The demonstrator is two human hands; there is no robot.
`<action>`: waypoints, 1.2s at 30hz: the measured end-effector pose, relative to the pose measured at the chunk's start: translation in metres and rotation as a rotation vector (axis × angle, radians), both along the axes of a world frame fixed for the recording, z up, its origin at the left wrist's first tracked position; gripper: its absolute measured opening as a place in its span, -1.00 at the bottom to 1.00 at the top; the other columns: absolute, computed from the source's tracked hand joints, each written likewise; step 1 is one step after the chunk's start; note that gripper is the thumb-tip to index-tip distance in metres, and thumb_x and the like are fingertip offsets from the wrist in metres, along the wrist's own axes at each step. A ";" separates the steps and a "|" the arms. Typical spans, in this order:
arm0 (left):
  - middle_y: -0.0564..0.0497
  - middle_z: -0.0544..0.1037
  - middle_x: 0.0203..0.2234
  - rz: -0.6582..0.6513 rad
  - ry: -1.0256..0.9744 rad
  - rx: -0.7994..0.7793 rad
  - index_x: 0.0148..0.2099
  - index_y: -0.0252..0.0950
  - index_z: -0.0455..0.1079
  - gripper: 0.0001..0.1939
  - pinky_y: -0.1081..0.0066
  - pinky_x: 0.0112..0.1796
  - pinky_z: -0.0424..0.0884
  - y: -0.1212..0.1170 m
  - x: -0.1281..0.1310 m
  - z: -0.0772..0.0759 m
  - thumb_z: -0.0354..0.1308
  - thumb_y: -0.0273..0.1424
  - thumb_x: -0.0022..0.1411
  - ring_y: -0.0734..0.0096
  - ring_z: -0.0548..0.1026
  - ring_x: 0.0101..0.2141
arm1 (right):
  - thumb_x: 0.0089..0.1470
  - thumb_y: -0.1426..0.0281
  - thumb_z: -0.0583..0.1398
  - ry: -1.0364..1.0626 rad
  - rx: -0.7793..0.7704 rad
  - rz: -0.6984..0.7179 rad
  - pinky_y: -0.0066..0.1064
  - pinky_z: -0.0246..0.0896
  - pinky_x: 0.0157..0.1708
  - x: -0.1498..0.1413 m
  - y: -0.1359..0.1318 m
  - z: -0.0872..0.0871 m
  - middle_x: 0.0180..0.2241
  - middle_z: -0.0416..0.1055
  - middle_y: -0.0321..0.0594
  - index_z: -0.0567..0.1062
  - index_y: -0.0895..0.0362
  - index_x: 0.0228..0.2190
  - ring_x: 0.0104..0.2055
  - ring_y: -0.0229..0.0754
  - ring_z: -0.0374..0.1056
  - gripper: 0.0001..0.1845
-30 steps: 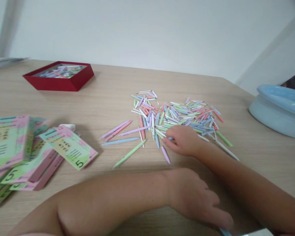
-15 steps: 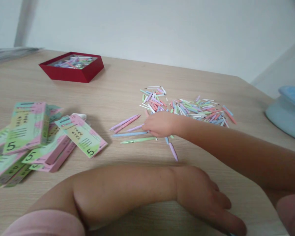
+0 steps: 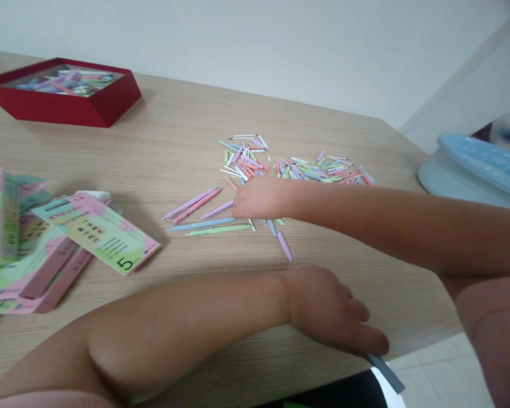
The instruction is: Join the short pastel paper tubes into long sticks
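Note:
My right hand (image 3: 257, 198) reaches across the table with its fingers curled down among pastel pens. A short purple pen (image 3: 217, 210) runs up to the fingertips, which are partly hidden. Beside it lie a pink pen (image 3: 198, 206), a blue pen (image 3: 202, 224) and a green pen (image 3: 219, 230). Just beyond the hand spreads a heap of small coloured and white pen parts (image 3: 249, 158). My left hand (image 3: 335, 311) hangs by the near table edge, fingers bent together. A flat grey-blue strip (image 3: 386, 374) sticks out below them; the grip on it is hidden.
A red box (image 3: 63, 106) filled with pens or pen parts stands at the back left. Several pink-green cartons (image 3: 106, 232) marked 5 are piled at the left. A loose purple pen piece (image 3: 284, 246) lies between my arms. At the right is a light-blue rounded object (image 3: 480, 164).
The view has shifted right and down, so the table items appear farther left. The grey-blue strip below my left hand now shows more. My right hand stays among the pens.

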State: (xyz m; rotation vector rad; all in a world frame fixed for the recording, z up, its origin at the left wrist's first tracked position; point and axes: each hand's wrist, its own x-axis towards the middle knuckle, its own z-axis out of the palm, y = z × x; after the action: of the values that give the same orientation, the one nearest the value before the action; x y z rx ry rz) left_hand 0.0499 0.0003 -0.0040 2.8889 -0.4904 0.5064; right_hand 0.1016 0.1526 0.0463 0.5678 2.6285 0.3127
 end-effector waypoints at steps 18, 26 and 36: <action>0.08 0.64 -0.23 0.011 0.026 0.027 0.09 -0.04 0.49 -0.74 0.24 -0.52 0.31 0.001 0.002 -0.002 0.12 -0.13 0.46 0.25 0.61 -0.36 | 0.28 0.36 0.18 0.119 0.044 0.153 -0.22 0.22 -0.17 0.025 -0.006 -0.022 -0.16 0.52 0.00 0.47 0.22 -0.05 -0.11 0.02 0.38 -0.74; 0.10 0.66 -0.20 0.012 0.133 0.037 0.16 -0.05 0.46 -0.69 0.23 -0.56 0.26 0.004 0.006 0.004 0.09 -0.14 0.48 0.24 0.63 -0.32 | 0.16 0.44 0.08 0.702 0.072 -0.125 -0.12 0.24 -0.10 0.044 -0.038 -0.004 -0.23 0.45 0.06 0.39 0.14 -0.26 -0.15 0.06 0.34 -0.89; 0.04 0.68 -0.17 0.153 0.028 -0.278 0.08 -0.18 0.47 -0.76 0.34 -0.31 0.41 0.024 0.007 -0.006 0.13 -0.23 0.47 0.33 0.63 -0.17 | 0.46 0.14 -0.03 1.551 -0.375 -0.791 -0.26 0.36 -0.31 0.125 -0.129 -0.023 -0.47 0.37 -0.36 0.22 -0.02 -0.26 -0.42 -0.15 0.43 -0.75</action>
State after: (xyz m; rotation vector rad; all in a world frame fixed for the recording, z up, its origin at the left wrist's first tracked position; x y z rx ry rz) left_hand 0.0567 0.0240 -0.0104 2.6717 -0.1784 0.5104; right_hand 0.2269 0.0238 0.0232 2.2295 3.0927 -1.3336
